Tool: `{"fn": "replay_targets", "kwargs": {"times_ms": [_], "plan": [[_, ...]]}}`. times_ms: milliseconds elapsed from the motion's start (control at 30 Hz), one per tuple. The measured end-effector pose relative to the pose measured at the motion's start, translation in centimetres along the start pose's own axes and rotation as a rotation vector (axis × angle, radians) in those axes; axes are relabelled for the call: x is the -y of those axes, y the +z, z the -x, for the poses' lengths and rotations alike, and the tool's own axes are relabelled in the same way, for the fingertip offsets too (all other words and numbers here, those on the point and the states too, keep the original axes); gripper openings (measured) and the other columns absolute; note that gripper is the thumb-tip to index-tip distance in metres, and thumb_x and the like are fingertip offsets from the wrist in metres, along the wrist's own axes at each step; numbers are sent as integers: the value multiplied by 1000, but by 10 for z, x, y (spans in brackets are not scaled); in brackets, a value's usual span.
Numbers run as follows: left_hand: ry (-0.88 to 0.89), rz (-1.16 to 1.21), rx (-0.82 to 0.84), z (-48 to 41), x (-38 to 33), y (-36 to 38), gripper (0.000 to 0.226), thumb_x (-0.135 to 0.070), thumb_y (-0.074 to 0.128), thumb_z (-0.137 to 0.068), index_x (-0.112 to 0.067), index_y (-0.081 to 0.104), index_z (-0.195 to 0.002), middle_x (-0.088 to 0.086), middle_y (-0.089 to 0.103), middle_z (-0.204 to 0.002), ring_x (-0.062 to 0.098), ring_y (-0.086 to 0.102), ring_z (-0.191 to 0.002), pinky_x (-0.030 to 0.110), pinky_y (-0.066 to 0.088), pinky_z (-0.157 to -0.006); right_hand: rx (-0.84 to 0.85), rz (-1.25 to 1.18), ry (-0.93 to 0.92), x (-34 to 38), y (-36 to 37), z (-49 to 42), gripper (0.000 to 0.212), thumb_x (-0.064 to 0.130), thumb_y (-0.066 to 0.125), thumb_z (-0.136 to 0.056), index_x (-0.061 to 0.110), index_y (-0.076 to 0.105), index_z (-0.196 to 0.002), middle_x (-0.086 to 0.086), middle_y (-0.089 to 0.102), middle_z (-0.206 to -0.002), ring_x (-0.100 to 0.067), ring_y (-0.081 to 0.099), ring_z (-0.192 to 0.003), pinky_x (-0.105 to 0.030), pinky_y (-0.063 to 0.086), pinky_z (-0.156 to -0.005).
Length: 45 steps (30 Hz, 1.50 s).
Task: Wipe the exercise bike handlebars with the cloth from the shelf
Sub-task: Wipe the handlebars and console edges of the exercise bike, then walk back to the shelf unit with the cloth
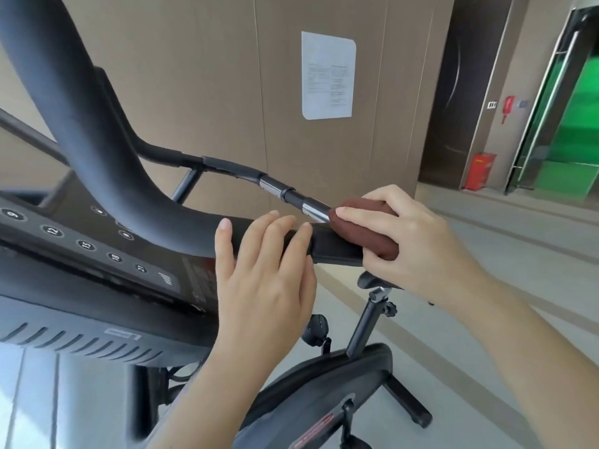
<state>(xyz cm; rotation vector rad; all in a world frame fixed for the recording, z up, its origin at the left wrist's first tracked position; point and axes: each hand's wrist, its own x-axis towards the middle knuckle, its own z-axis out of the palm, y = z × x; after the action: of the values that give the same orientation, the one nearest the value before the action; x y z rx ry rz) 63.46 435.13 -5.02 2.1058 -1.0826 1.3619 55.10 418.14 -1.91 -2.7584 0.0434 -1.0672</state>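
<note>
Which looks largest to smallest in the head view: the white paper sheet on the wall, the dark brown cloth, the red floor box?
Largest: white paper sheet
Middle: dark brown cloth, partly under the right hand
Smallest: red floor box, though farthest away

Interior: brown panelled wall, pale grey floor.
White printed sheet fixed to wall; dark glossy panel to its right; small red wall fitting; red box on floor; green-tinted glass door at far right.
</note>
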Motion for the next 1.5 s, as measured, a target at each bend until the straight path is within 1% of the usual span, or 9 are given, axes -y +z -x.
{"fn": "replay_targets", "kwargs": {"times_ms": [133,267,400,533,667,900,1033,1233,1500], "plan": [[15,142,17,2,-23,9,28,-12,50,-83,-9,65,-107,11,63,-114,28,53,-115,49,17,-107,-84,-53,54,-16,5,20,49,16,66,-77,32,57,-123,0,53,-118,-25,54,-100,-39,50,-79],[28,294,-1,-1,-51,23,28,-8,48,-82,-8,66,-103,13,63,-114,26,46,-118,47,20,-107,-156,-217,158,-40,9,45,48,23,67,-81,31,54,-127,5,50,-119,-10,53,-104,-34,50,-86],[54,392,-18,-6,-86,43,29,-7,44,-83,-8,68,-100,13,63,-115,27,44,-120,44,19,-108,-200,-244,266,-70,7,68,48,21,67,-81,28,54,-128,4,51,-119,-10,53,-109,-28,48,-89],[75,439,88,-7,-128,74,31,-4,51,-79,-8,66,-105,14,61,-119,29,43,-122,46,21,-106,-249,-182,383,-104,-4,95,49,17,69,-79,29,56,-125,5,52,-118,-10,54,-108,-29,48,-90],[105,496,223,-8,-175,108,31,-8,56,-79,-7,65,-108,14,60,-121,30,43,-123,48,21,-105,-263,-97,466,-141,-21,124,49,19,70,-78,29,57,-124,2,54,-116,-17,57,-105,-34,50,-87],[187,633,313,-17,-280,155,29,-13,55,-80,-7,66,-106,13,61,-119,32,49,-120,53,29,-102,-223,22,677,-212,-68,192,49,18,70,-77,28,58,-124,0,53,-117,-23,58,-102,-42,53,-82],[230,696,354,-22,-353,171,30,-14,51,-81,-7,66,-106,12,62,-118,31,50,-119,53,31,-100,-217,122,778,-250,-104,234,48,21,68,-78,33,57,-122,4,52,-118,-23,58,-98,-33,54,-64],[281,793,405,-25,-453,182,32,-16,46,-82,-6,66,-104,13,62,-116,32,52,-118,55,34,-98,-244,213,876,-299,-159,291,47,19,69,-77,29,59,-122,-1,53,-120,-26,58,-100,-40,53,-79],[389,884,432,-28,-546,186,35,-24,44,-83,-7,66,-105,12,62,-118,32,51,-119,55,31,-100,-352,319,1004,-336,-211,354,48,17,70,-76,30,59,-121,-1,53,-119,-28,60,-94,-38,55,-70]]}}
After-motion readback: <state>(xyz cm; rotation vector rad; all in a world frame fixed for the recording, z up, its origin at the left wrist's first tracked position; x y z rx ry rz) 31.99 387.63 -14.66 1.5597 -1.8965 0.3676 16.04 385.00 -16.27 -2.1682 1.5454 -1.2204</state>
